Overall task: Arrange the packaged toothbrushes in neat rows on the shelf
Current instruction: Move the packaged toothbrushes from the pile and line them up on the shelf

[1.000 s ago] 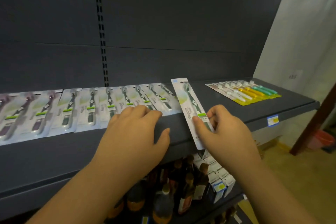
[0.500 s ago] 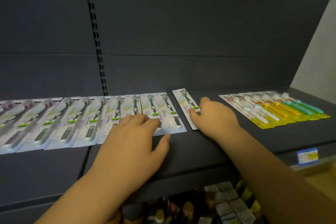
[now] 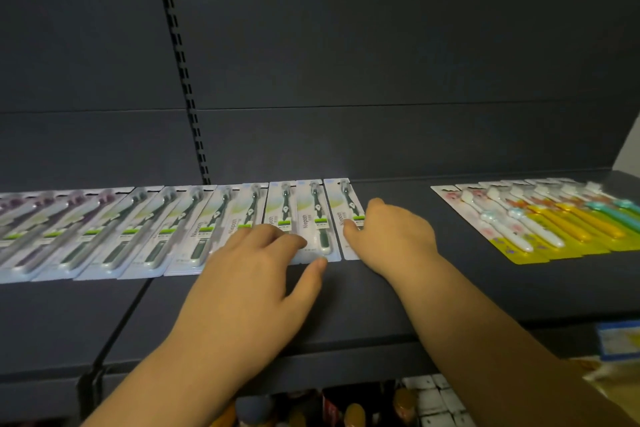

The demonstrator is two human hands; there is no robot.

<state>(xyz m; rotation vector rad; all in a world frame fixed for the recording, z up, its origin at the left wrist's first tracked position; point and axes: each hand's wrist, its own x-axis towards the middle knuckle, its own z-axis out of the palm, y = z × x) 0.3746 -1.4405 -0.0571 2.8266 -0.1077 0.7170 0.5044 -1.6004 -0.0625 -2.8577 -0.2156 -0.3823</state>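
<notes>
Row of packs (image 3: 166,232) runs off the shelf's (image 3: 346,305) left edge, so no exact count. Right hand (image 3: 388,236) pinches the last pack (image 3: 346,215); its fingertips are hidden. Left hand (image 3: 249,270) lies flat, fingers spread, on 2 neighbours. Coloured packs (image 3: 540,218) are cut off at the right edge.

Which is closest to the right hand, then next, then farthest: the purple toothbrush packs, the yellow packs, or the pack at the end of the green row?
1. End green pack: under the right hand fingers, touching.
2. Yellow packs: off to the right, across bare shelf.
3. Purple packs: far left end.
</notes>
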